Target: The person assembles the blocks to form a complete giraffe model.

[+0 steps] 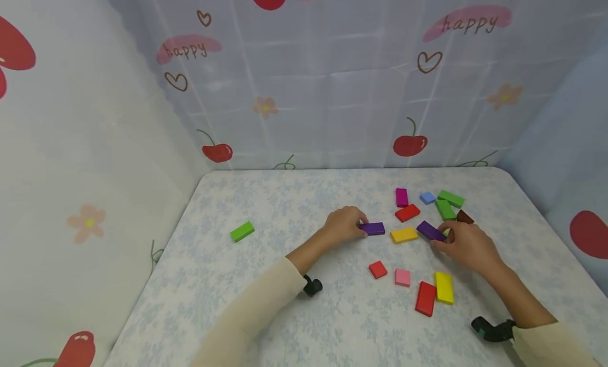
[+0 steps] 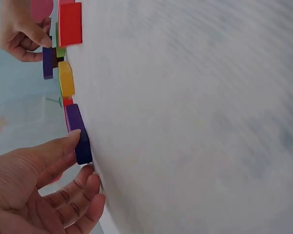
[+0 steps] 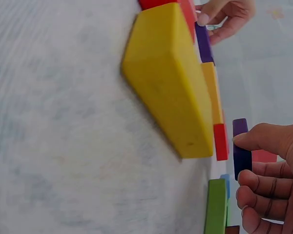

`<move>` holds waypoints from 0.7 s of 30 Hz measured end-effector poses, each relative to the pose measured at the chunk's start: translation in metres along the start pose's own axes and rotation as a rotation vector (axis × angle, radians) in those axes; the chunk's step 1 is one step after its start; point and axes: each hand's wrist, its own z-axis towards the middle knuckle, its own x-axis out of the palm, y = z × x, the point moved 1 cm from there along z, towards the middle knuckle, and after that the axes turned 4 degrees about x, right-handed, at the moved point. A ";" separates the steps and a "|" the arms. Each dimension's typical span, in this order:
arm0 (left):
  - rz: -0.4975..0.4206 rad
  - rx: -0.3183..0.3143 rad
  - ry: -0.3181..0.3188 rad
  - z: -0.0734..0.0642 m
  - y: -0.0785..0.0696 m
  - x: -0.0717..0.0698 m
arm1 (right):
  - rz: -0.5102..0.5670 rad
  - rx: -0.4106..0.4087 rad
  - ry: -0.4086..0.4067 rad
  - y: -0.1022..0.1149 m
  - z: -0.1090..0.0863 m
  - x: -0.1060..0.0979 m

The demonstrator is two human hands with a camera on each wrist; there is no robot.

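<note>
My left hand (image 1: 343, 223) pinches the left end of a purple block (image 1: 374, 228) that lies at the table surface. In the left wrist view the thumb presses on that purple block (image 2: 79, 134), the other fingers loosely bent below. Between thumb and fingers, my right hand (image 1: 470, 245) holds a second purple block (image 1: 429, 231); in the right wrist view this block (image 3: 241, 146) appears raised off the table. An orange-yellow block (image 1: 404, 235) lies between the two purple ones. Behind it is a red block (image 1: 407, 213). A brown block (image 1: 464, 217) shows partly behind the right hand.
Behind lie magenta (image 1: 401, 197), blue (image 1: 427, 198) and green blocks (image 1: 451, 198). Nearer the front are a small red block (image 1: 378, 270), a pink one (image 1: 402, 277), a longer red one (image 1: 425, 299) and a yellow one (image 1: 444, 288). A green block (image 1: 242, 232) lies apart, far left.
</note>
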 end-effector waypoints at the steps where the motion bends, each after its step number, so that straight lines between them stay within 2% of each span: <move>1: -0.010 -0.003 0.003 -0.002 0.003 -0.002 | 0.005 -0.003 -0.004 0.001 0.000 -0.002; 7: -0.055 -0.015 0.023 -0.016 0.017 -0.015 | 0.016 -0.021 -0.022 0.011 0.001 -0.009; 11: -0.069 -0.019 0.007 -0.024 0.025 -0.021 | 0.012 -0.033 -0.036 0.020 0.004 -0.010; 21: -0.088 -0.053 -0.002 -0.047 0.041 -0.025 | 0.013 -0.066 -0.016 0.041 0.009 -0.007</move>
